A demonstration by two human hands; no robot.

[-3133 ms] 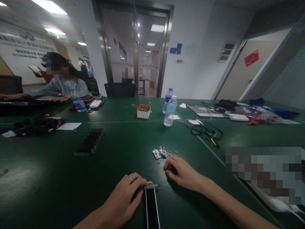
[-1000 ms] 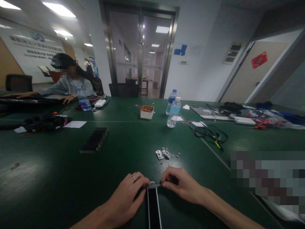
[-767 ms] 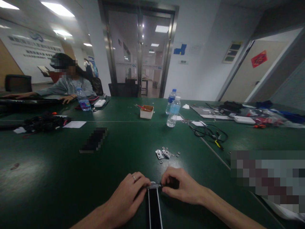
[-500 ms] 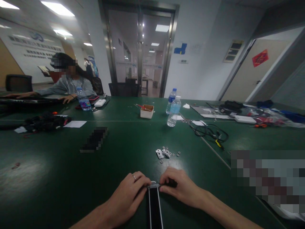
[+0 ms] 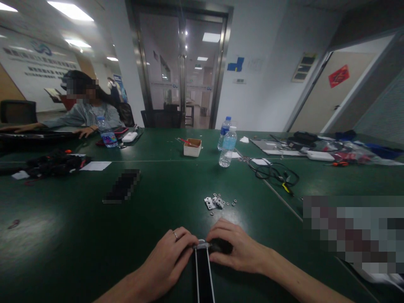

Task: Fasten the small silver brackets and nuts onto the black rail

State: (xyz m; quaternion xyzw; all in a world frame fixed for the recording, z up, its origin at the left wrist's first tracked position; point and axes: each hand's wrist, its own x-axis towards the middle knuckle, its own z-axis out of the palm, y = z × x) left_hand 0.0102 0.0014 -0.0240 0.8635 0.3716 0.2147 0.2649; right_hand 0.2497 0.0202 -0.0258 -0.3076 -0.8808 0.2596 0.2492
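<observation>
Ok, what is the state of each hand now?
Left hand: closed on the metal end piece of the black bar.
Right hand: curled at the piece's other end; grip unclear.

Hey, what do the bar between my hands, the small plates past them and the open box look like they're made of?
Bar: perhaps metal, with black faces and bright edges; whether it's coated, I can't tell. Plates: likely bare metal, judging by their silvery shine. Box: cardboard or wood, matte, pale outside and brown inside.

Open lane between dark flat object (image 5: pixel 121 187) and metal parts (image 5: pixel 219 203), small box (image 5: pixel 191 151) in the way beyond.
</observation>
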